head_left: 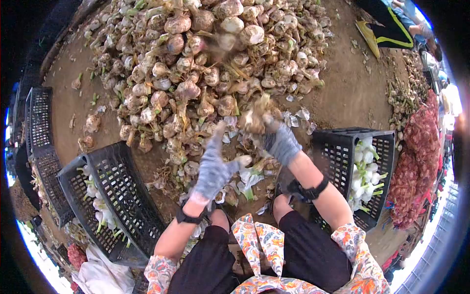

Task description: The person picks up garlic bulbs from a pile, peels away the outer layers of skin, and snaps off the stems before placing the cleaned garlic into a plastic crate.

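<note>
A large heap of unpeeled garlic bulbs [188, 90] with dirty skins and dry stems lies on the ground in front of me. My left hand [213, 169], in a grey knit glove, is held over the heap's near edge with its fingers and thumb apart and nothing in it. Close by on the right, my right hand [282, 143], gloved alike, grips a garlic bulb [255, 117] that is smeared by motion. Loose white garlic skins [249, 179] are scattered below and around both hands.
At my left stands a tilted black crate [115, 169] with cleaned white garlic inside; another black crate [338, 152] with white garlic is at my right. Red mesh sacks [416, 166] lie farther right. Another person's shoe [368, 38] shows at upper right.
</note>
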Demonstrator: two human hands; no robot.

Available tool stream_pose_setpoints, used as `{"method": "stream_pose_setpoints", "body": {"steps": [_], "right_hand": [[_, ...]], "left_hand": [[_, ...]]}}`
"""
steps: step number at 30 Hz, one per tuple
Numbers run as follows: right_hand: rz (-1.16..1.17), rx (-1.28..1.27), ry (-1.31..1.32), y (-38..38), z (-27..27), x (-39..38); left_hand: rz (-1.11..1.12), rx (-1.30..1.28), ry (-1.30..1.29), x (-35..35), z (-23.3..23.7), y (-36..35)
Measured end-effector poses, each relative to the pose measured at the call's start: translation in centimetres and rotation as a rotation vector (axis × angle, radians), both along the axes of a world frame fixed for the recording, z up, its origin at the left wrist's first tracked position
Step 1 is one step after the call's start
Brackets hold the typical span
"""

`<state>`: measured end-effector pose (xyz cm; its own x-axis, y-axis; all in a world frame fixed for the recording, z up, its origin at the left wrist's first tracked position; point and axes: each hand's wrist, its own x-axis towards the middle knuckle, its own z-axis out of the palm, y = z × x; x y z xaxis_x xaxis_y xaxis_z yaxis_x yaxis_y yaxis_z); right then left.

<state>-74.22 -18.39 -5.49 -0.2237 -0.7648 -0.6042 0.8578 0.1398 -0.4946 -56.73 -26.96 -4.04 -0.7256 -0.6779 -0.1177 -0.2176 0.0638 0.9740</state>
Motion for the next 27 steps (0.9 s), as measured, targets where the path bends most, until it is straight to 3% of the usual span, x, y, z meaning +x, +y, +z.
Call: {"method": "stream_pose_setpoints", "body": {"steps": [1, 3, 5, 7, 8, 9, 11, 12, 16, 19, 22, 25, 27], "right_hand": [[0.128, 0.051, -0.058, 0.7, 0.1, 0.6], [0.056, 0.094, -0.247, 1.2, 2.6, 2.6], [0.134, 0.164, -0.155, 2.6, 2.3, 1.4], [0.321, 0.216, 0.844, 2.8, 1.4, 0.3], [0.257, 0.146, 1.017, 3.2, 1.4, -0.1], [0.252, 0.151, 1.017, 3.0, 1.9, 0.0], [0.338, 0.139, 0.923, 2.4, 2.5, 0.6], [0.39, 0.13, 1.368, 2.1, 2.0, 0.6], [0.36, 0.097, 1.091, 2.3, 3.3, 0.1], [0.5, 0.107, 1.184, 2.8, 3.2, -0.7], [0.446, 0.066, 1.087, 3.7, 2.8, -0.9], [0.413, -0.013, 1.074, 4.0, 2.7, -1.1], [0.473, 0.027, 1.024, 4.2, 3.2, -0.7]], "left_hand": [[-0.065, -0.08, -0.036, -1.1, -0.1, 0.1], [-0.047, 0.637, 0.242, -2.5, -1.1, 0.5], [-0.047, 0.661, 0.243, -2.3, -1.2, 1.1], [-0.015, 0.522, 0.275, -2.2, -0.8, 1.7], [-0.005, 0.425, 0.277, -2.3, -0.6, 2.0], [-0.011, 0.428, 0.276, -2.1, -0.8, 2.2], [-0.122, 0.078, 0.064, -1.6, -1.6, 2.3], [-0.121, -0.033, 0.052, -1.8, -0.9, 2.4], [-0.142, -0.147, -0.006, -2.0, 0.4, 2.0], [-0.161, -0.19, -0.049, -2.0, 0.9, 1.9], [-0.169, -0.141, 0.024, -2.1, 1.0, 1.9], [-0.076, 0.626, 0.265, -2.0, 1.6, 2.2], [-0.034, 0.621, 0.247, -1.5, 0.1, 2.0]]}}
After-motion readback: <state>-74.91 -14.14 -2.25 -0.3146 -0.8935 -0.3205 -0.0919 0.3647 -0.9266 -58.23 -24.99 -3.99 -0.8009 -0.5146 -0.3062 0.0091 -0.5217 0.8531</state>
